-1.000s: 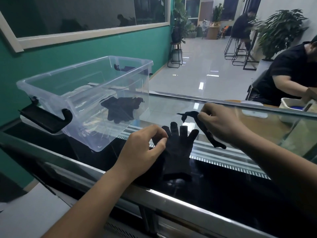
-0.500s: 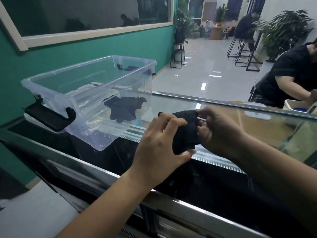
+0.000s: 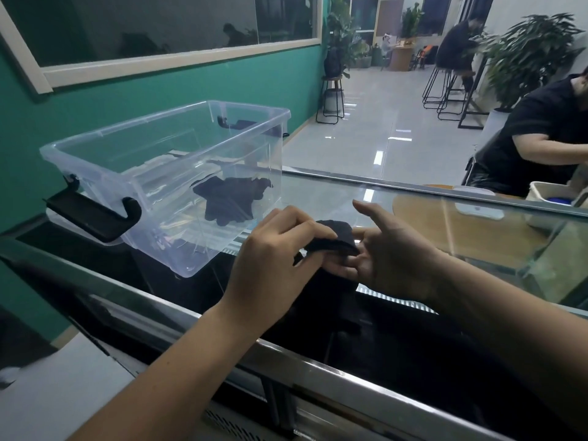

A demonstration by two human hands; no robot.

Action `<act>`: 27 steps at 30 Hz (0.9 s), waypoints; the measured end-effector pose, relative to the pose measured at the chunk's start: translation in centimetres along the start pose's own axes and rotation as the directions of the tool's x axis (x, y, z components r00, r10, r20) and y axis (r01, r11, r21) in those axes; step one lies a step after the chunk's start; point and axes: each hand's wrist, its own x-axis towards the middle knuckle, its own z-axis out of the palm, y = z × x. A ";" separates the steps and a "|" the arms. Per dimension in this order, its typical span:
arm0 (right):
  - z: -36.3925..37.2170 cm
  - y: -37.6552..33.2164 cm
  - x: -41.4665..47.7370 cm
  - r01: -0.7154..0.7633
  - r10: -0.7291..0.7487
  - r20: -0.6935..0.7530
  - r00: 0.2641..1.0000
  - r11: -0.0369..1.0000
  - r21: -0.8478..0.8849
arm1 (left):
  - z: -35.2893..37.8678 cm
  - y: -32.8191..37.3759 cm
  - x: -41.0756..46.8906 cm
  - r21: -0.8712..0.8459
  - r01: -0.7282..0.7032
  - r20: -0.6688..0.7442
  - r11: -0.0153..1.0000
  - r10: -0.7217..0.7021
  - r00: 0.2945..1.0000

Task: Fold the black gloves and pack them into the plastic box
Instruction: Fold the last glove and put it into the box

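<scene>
A clear plastic box with black clip handles stands on the glass counter at the left. One black glove lies spread on its floor. Just right of the box, my left hand pinches a folded black glove by its near edge and holds it above the glass. My right hand is beside it, palm turned up and fingers spread, its fingertips under the folded glove.
The glass counter has a metal front rail. A person in black sits at the far right by a white tub. A green wall with a window runs along the left.
The glove lay flat on the glass a second ago; both hands then folded it, and now my left hand holds the folded glove while my right hand has opened.
</scene>
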 end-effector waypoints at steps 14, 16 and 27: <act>-2.4 -0.2 1.3 0.123 -0.127 0.054 0.990 0.989 0.077 | 0.3 0.2 -3.8 -0.156 0.017 0.243 0.988 0.021 0.970; -2.7 -0.2 1.5 0.164 -0.167 0.042 0.985 0.985 0.056 | 0.1 0.3 -3.8 -0.182 0.031 0.260 0.983 0.018 0.965; -3.8 -0.3 2.0 0.249 -0.248 -0.058 0.967 0.969 0.005 | -0.1 0.5 -4.1 -0.227 0.098 0.372 0.969 -0.007 0.928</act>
